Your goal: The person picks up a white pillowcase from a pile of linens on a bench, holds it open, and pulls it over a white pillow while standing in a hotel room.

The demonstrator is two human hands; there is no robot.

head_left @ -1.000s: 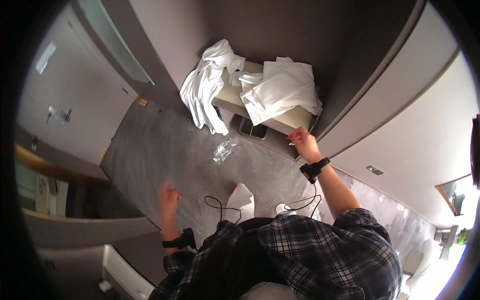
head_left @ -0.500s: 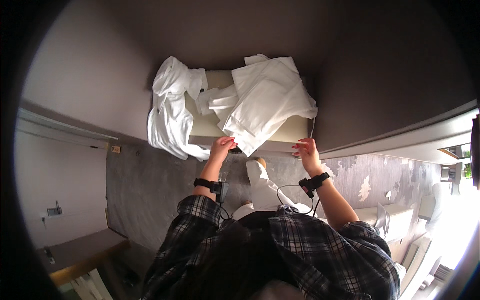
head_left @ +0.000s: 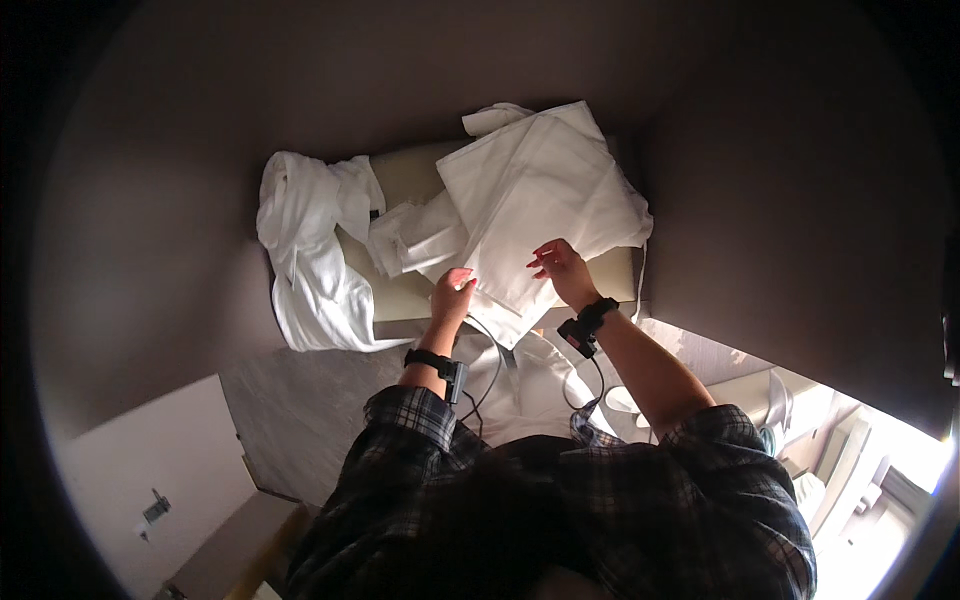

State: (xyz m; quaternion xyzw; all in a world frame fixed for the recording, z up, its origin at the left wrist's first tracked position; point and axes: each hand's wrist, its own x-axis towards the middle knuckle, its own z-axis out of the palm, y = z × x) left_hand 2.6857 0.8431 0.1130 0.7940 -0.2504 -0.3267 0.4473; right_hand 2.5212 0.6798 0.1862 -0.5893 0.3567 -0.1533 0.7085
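A flat, partly folded white cloth [head_left: 535, 190] lies over a cream padded seat [head_left: 400, 165], one corner drooping past its front edge. My left hand [head_left: 453, 293] is at the left side of that corner, fingers slightly curled and apart, with nothing seen in them. Above the cloth's lower right part hovers my right hand [head_left: 565, 275], its fingers bent and spread, holding nothing. Smaller folded white fabric [head_left: 418, 237] sits left of the big cloth. At the seat's left end a bunched white cloth [head_left: 310, 240] hangs over the front edge.
Dark panels enclose the seat, with a right wall panel [head_left: 790, 220] close beside it. A grey floor [head_left: 300, 420] shows at lower left. Black wrist straps with cables are on both my arms. Bright window light comes from the lower right.
My right hand has moved left and forward, from beside the seat's front edge to over the large cloth. The view has shifted closer to the seat. My left hand stays near the cloth's corner.
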